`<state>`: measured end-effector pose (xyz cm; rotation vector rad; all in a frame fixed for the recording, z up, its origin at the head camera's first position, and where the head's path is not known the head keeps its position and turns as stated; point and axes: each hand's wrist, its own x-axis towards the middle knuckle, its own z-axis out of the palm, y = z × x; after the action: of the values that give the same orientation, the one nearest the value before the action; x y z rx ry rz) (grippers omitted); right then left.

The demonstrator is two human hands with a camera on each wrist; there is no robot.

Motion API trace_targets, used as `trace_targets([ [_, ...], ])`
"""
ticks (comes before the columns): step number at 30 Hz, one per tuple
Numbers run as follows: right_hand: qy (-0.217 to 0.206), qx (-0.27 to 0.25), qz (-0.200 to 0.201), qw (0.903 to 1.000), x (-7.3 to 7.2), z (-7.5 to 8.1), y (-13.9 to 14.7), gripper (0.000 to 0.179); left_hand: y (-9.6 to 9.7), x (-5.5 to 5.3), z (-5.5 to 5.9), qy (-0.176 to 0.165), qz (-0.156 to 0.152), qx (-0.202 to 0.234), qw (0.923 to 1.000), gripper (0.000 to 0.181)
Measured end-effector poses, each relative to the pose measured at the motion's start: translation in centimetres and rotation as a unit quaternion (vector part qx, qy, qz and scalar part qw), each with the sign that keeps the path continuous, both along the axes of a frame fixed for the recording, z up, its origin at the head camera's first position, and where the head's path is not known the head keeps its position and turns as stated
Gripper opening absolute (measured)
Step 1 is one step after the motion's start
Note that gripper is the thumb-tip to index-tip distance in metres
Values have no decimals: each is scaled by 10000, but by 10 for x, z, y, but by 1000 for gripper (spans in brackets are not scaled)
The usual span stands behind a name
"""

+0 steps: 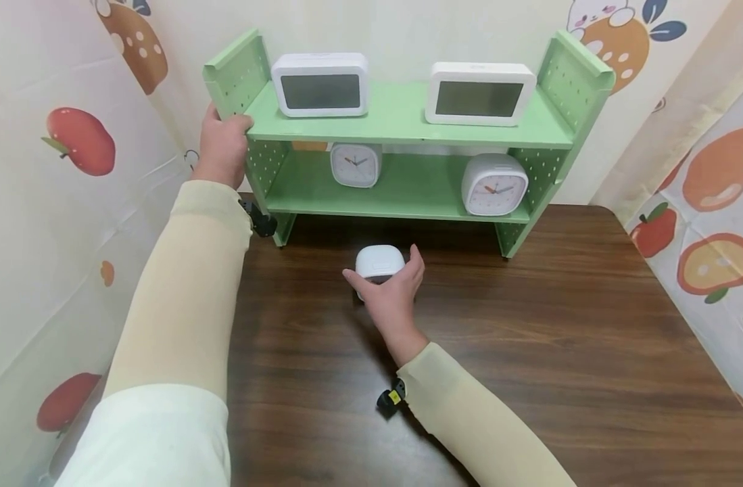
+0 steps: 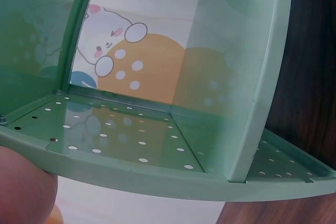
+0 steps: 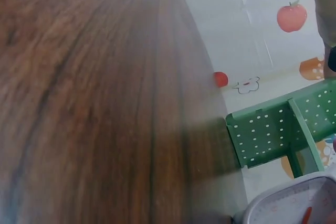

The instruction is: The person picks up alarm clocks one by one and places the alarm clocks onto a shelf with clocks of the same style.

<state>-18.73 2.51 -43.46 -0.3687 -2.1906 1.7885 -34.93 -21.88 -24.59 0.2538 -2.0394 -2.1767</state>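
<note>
My left hand (image 1: 222, 145) grips the left side panel of a green two-tier metal shelf (image 1: 408, 193), its thumb on the front edge of the upper board. In the left wrist view, a fingertip (image 2: 23, 187) shows at the perforated panel. On the table, before the shelf, stands a small white analog clock (image 1: 380, 257). My right hand (image 1: 395, 297) spreads around that clock, thumb at its left and a finger beyond its right side. The right wrist view catches part of the clock's face (image 3: 289, 205) with a red hand; the remaining fingers are hidden.
Two white digital clocks (image 1: 322, 91) (image 1: 479, 98) stand on the upper board. The lower board holds two white analog clocks (image 1: 355, 166) (image 1: 495, 189). Beneath is a dark wooden table (image 1: 590, 338); fruit-patterned sheets (image 1: 706, 203) hang around it.
</note>
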Motion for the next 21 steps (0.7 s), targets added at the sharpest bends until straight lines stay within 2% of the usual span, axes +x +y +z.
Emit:
trace_targets([
  [5, 225, 66, -157, 9996, -7, -5, -1, 127, 1, 0, 0, 95, 2, 82, 9999, 56],
  [9, 26, 152, -61, 9999, -12, -11, 3, 121, 4, -1, 0, 175, -10, 259, 9995, 56],
  [13, -157, 99, 133, 9997, -15, -15, 8, 112, 5, -2, 1, 150, 6, 240, 9996, 57],
  [21, -220, 138, 279, 9993, -12, -21, 7, 113, 1, -1, 0, 85, 72, 202, 9997, 55],
])
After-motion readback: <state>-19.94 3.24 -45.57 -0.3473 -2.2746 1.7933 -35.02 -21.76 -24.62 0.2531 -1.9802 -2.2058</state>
